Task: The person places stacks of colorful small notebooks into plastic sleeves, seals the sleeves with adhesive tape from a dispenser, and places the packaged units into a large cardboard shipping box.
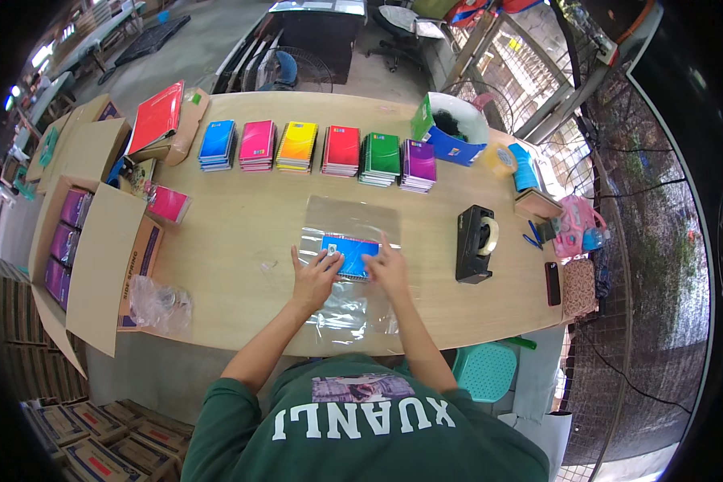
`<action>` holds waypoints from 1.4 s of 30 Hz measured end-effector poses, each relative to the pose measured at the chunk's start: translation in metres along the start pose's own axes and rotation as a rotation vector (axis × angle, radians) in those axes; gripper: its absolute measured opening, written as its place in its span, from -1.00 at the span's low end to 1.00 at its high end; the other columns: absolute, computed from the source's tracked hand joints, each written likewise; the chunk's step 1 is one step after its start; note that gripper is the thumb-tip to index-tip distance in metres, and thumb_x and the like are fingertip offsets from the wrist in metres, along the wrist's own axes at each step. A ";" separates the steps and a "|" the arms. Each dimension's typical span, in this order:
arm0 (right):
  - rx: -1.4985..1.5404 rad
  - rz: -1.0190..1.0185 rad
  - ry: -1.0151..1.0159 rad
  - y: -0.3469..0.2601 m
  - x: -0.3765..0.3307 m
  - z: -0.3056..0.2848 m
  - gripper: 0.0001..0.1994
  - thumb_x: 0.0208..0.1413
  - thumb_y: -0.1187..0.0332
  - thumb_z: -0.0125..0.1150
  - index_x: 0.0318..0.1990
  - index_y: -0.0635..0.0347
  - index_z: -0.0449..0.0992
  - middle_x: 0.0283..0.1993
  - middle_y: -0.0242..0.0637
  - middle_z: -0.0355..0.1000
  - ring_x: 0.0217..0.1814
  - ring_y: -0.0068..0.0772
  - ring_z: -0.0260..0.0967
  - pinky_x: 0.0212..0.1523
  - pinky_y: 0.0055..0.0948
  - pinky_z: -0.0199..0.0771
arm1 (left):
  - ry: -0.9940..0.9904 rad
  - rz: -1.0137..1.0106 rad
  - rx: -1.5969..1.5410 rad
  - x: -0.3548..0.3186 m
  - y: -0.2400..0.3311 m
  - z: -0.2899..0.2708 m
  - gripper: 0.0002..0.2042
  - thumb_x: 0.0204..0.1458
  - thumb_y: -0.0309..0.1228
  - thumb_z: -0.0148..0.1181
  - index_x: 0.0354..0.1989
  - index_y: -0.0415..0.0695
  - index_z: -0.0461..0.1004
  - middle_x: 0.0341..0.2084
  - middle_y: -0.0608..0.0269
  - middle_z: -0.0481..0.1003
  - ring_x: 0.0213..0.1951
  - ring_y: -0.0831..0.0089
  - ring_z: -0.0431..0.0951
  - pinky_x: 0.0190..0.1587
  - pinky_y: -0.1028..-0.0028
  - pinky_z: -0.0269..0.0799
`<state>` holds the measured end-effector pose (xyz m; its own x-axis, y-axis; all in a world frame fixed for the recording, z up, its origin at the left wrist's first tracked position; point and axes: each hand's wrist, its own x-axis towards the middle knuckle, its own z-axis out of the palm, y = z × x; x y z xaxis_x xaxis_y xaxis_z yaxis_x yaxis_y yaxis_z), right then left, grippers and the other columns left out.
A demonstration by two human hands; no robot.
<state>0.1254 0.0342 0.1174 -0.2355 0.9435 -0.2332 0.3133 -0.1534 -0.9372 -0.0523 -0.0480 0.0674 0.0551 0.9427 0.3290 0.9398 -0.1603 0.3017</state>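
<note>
A blue spiral notebook (351,247) lies sideways on clear plastic sheeting (353,213) at the middle of the table. My left hand (316,278) rests with fingers spread on the notebook's left end. At its right end is my right hand (389,268), slightly blurred, with the index finger stretched away from me and the others partly bent; I see nothing held in it. Shiny, creased plastic (349,313) spreads from the notebook toward the near table edge. Beyond stand notebook stacks in a row: blue (217,143), pink (257,143), yellow (296,145), red (341,149), green (379,157) and purple (418,165).
A black tape dispenser (472,245) stands to the right, with a phone (553,283) farther right. An open carton (104,269) of purple packs flanks the table's left side, near crumpled plastic (162,305). A blue-white box (450,128) sits at the far right.
</note>
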 end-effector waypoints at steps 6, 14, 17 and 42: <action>-0.868 0.058 -0.002 0.041 0.026 0.003 0.15 -0.17 0.01 0.49 0.46 0.13 -0.22 -0.16 0.04 0.53 -0.14 0.01 0.53 -0.15 -0.19 0.52 | -0.151 0.034 0.060 0.013 0.010 -0.008 -0.42 0.02 -0.38 0.21 0.25 0.43 0.31 0.09 0.30 0.36 0.15 0.30 0.34 0.27 -0.41 -0.35; -1.089 -0.569 0.022 -0.010 0.045 -0.017 -0.04 -0.23 -0.17 0.43 0.31 0.17 0.22 0.16 0.12 0.37 0.17 0.08 0.36 0.09 -0.10 0.39 | 0.058 -0.851 -1.034 -0.048 -0.002 0.026 -0.42 -0.05 -0.52 0.25 0.22 -0.13 0.28 0.09 0.03 0.31 0.10 0.24 0.38 0.22 0.01 0.12; -1.263 -0.532 -0.321 -0.017 0.089 0.020 -0.10 -0.22 -0.17 0.42 0.24 0.21 0.30 0.24 0.08 0.27 0.26 0.06 0.26 0.20 -0.11 0.31 | -0.042 -1.160 -1.852 -0.018 0.008 0.073 -0.45 -0.12 -0.61 0.25 0.14 -0.26 0.28 0.05 0.02 0.34 0.05 0.29 0.42 0.09 0.18 0.32; -1.069 -0.936 -0.690 -0.090 0.017 -0.070 -0.86 0.01 0.40 0.16 -0.24 0.06 0.48 -0.10 -0.39 0.46 -0.08 -0.23 0.46 -0.18 -0.27 0.47 | 0.065 0.193 -0.309 -0.023 -0.004 -0.040 -0.27 -0.24 -0.56 0.26 0.22 0.00 0.18 0.22 0.33 0.29 0.35 0.14 0.11 0.36 -0.16 -0.25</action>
<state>0.1578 0.0849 0.2160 -0.9730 0.2257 -0.0482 0.2302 0.9344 -0.2718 -0.0710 -0.0807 0.0949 0.1909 0.8674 0.4596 0.7671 -0.4239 0.4815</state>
